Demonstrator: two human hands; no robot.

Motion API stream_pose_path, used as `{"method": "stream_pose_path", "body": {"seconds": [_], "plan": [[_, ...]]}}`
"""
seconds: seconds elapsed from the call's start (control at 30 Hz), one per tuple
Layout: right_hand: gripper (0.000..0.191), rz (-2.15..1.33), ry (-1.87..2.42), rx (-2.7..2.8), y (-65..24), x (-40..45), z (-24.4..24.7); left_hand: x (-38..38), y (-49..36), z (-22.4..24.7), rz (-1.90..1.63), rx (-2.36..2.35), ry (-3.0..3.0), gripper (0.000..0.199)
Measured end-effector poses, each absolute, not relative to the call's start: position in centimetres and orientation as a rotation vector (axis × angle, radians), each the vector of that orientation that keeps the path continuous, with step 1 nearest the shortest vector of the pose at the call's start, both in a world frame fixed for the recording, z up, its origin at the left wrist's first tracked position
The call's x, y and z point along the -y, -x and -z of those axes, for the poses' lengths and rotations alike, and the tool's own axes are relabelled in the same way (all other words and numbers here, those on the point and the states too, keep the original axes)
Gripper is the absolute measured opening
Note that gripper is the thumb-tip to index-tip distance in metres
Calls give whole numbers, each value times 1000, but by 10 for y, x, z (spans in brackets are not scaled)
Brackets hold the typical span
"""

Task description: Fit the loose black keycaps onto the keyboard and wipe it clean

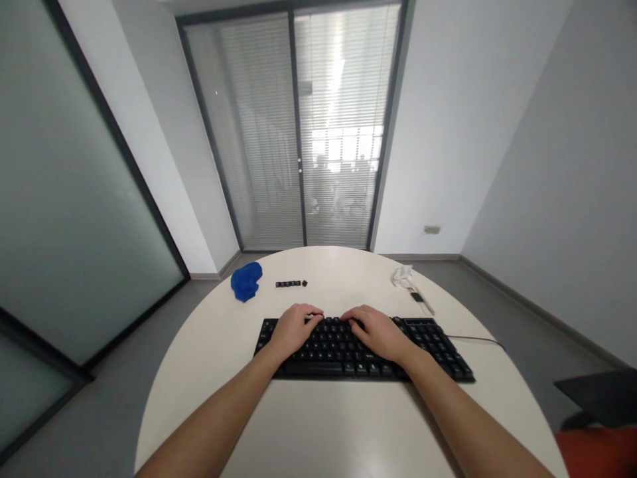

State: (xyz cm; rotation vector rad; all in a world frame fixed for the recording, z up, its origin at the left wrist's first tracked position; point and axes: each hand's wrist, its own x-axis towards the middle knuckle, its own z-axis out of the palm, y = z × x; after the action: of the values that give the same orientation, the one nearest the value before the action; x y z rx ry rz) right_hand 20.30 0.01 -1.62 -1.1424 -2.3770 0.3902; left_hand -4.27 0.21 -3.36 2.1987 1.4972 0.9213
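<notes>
Two bare hands, left hand (297,326) and right hand (375,330), over one black keyboard (318,366), with fingers bent at the far key rows. Grip on any small part: cannot tell for either hand. Note loose black keycaps (288,284) beyond the left hand, with a blue cloth-like piece (246,281) farther left. Judged risks: keyboard slip under uneven finger pressure; scatter of keycaps from a forward brush of the left hand; snag of the cable (472,338), right of the right hand, from outward travel. Markings: pale key legends, too small to read; no legible brand.
</notes>
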Motion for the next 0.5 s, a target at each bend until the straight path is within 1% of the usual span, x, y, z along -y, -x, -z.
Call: {"method": "stream_pose_path", "body": {"seconds": [0.5], "plan": [[30, -411, 1133, 2367, -202, -1, 17, 4, 41, 26, -938, -1436, -2163, 19]]}}
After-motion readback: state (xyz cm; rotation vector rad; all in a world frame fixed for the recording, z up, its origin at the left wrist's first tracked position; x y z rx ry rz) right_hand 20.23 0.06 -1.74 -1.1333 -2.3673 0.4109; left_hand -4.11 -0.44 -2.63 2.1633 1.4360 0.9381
